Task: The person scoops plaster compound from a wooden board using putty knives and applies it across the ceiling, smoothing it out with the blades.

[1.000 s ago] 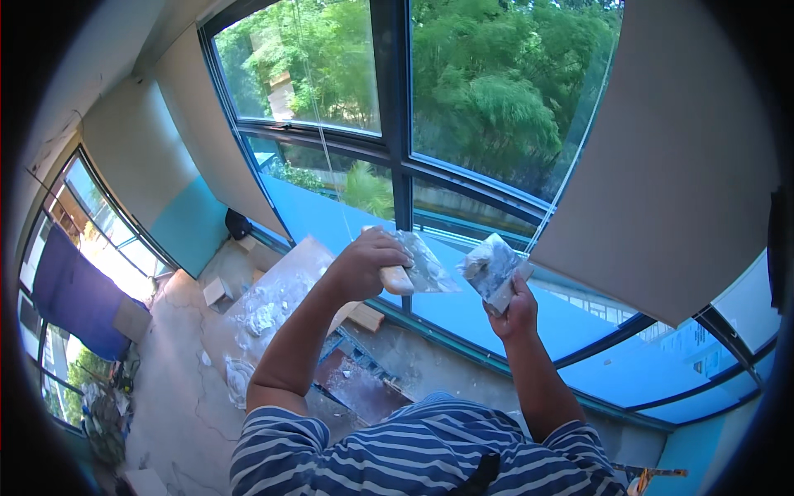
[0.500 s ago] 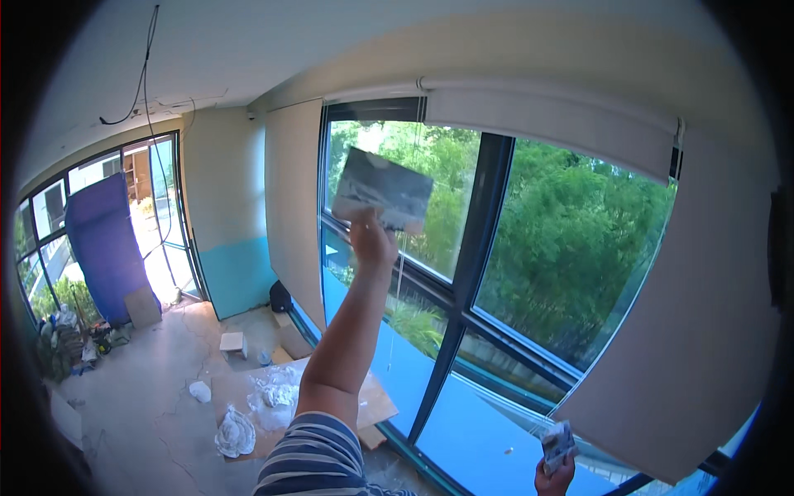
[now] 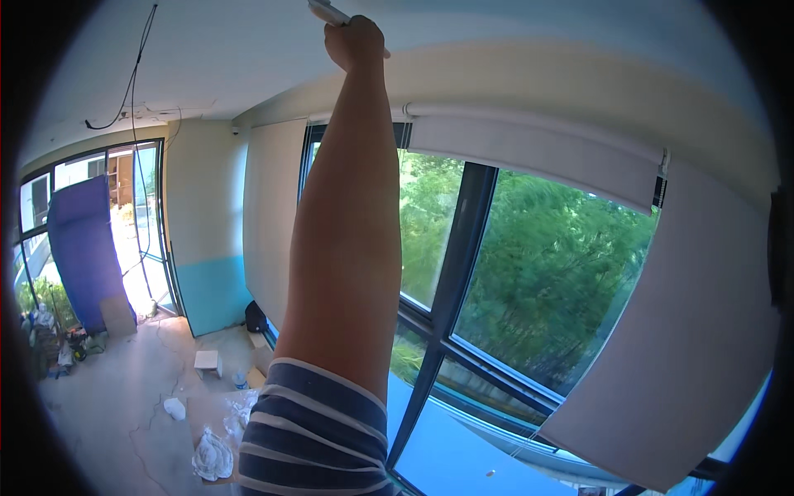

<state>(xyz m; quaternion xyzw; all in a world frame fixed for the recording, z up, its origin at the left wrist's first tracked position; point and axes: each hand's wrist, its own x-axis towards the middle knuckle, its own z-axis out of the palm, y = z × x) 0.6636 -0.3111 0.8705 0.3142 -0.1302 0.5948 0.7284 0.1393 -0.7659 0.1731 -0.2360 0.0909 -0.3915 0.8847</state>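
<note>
My left hand [image 3: 356, 43] is raised high overhead, with the bare forearm stretched up from a striped sleeve. Its fingers are wrapped round a flat plastering trowel [image 3: 328, 11], now seen nearly edge-on against the pale ceiling [image 3: 240, 41]. Most of the blade is hidden by the hand or cut off by the view's top edge. Whether the trowel touches the ceiling, I cannot tell. My right hand is out of view.
Tall windows with dark frames [image 3: 457, 248] and a pale roller blind [image 3: 662, 331] stand to my right. Loose cables [image 3: 136, 74] hang from the ceiling at left. Below lie a crumpled white plastic bag or sheet [image 3: 212, 456] and a white box [image 3: 208, 361]. A purple sheet [image 3: 78, 248] hangs by the doorway.
My left hand has risen from in front of the window to the ceiling, turning the trowel edge-on. My right hand, holding a small plaster-smeared blade, has dropped out of view.
</note>
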